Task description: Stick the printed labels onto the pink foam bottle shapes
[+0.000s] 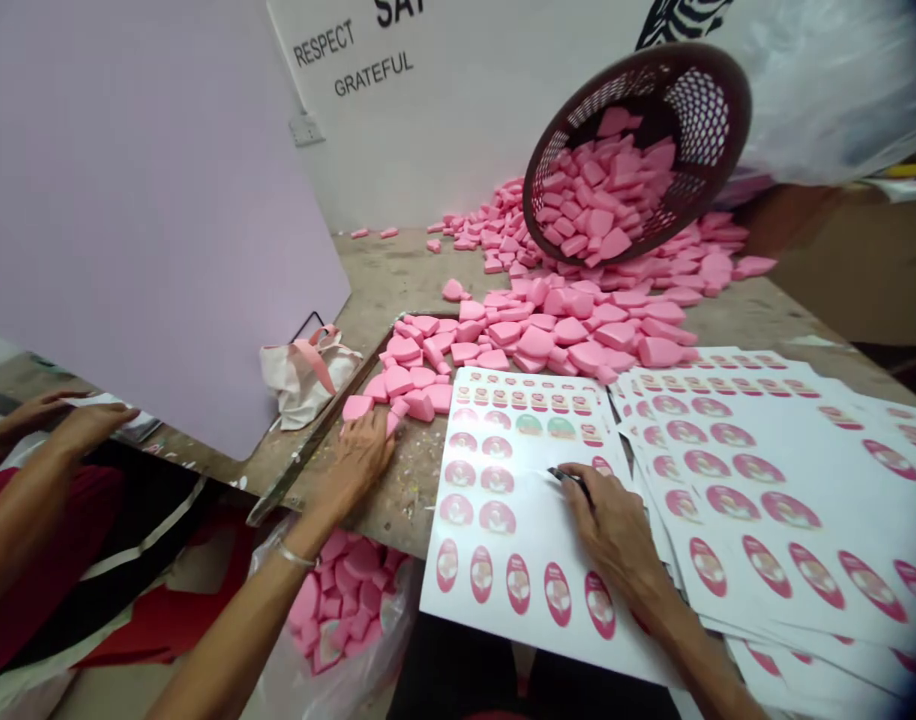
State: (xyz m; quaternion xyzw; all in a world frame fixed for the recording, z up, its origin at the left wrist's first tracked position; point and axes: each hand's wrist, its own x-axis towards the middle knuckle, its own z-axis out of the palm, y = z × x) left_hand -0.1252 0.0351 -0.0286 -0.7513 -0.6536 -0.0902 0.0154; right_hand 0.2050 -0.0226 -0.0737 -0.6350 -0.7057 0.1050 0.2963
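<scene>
My left hand (364, 455) is at the near edge of a spread of pink foam pieces, its fingers closed around a pink foam piece (396, 413) that they partly hide. My right hand (612, 520) grips a slim black pointed tool (567, 476), whose exact kind I cannot make out. The tool's tip is over a bare part of a white sticker sheet (529, 530), and the hand lies across the sheet's right side. Pink oval and arched stickers with pictures, plus two green ones, are on this sheet.
More sticker sheets (795, 460) lie fanned at the right. A tipped brown basket (735, 110) spills pink pieces over the table. A plastic bag (405, 600) of pink pieces hangs below the edge. A cloth bag (293, 385) and another person's hands (90, 415) are left, by a large pale panel (150, 200).
</scene>
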